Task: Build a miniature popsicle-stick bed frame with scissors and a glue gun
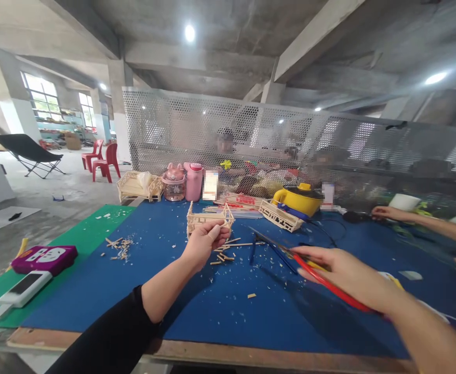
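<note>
My left hand (206,240) is closed in a pinch on a thin wooden stick, held just in front of a small wooden stick frame (208,217) standing on the blue mat (228,301). My right hand (343,272) grips red-and-yellow-handled cutting pliers (290,254) whose dark jaws point left toward loose sticks. Cut stick pieces (224,254) lie scattered between the two hands.
A yellow pot (300,200), pink bottles (192,182), another stick frame (280,215) and a wooden cradle (136,187) stand at the back before a perforated metal screen. Purple power strip (44,258) and a phone (23,288) lie left. Another person's hand (387,213) rests at right.
</note>
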Available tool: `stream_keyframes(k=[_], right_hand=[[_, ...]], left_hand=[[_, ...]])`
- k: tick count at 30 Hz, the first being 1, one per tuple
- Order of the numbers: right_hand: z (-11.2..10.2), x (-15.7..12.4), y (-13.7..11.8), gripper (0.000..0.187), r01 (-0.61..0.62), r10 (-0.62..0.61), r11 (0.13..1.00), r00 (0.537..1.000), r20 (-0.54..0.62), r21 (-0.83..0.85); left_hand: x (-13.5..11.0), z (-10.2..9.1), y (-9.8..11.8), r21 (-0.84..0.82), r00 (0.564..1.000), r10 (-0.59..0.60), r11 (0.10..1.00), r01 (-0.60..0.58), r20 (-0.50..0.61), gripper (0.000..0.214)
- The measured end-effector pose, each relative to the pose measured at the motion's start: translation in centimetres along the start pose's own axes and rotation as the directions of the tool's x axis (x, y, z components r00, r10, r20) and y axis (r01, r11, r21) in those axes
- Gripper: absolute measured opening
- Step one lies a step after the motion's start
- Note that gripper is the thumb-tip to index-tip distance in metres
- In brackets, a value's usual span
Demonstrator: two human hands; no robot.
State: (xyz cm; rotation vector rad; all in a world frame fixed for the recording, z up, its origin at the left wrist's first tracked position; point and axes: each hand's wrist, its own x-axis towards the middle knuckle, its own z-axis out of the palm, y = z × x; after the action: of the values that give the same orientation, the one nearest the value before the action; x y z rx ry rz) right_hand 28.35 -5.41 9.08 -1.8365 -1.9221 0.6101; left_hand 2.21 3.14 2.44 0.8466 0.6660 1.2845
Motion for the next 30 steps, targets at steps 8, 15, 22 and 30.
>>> stream_keyframes(k=[8,15,22,30], right_hand=[[9.9,3.8,-5.4,0.03,-0.017,-0.114,0.779,0.979,0.168,0.627],[10.6,3.2,-5.4,0.047,0.149,-0.247,0.754,0.967,0.066,0.64],[11.1,2.7,-5.3,0.042,0.156,-0.221,0.74,0.975,0.017,0.654],[11.8,2.9,-4.3,0.038,0.234,-0.227,0.819,0.971,-0.079,0.524]], left_hand=[[0.0,-0.3,-0.1,0.023,0.993,0.067,0.998,-0.066,-0.097,0.016],[-0.4,0.3,-0.2,0.113,0.99,0.104,0.989,-0.093,-0.097,0.017],[-0.6,0.6,-0.7,0.2,0.987,0.139,0.972,-0.12,-0.085,0.024],[-0.3,0.2,-1.1,0.21,0.989,0.14,0.97,-0.127,-0.051,0.025]])
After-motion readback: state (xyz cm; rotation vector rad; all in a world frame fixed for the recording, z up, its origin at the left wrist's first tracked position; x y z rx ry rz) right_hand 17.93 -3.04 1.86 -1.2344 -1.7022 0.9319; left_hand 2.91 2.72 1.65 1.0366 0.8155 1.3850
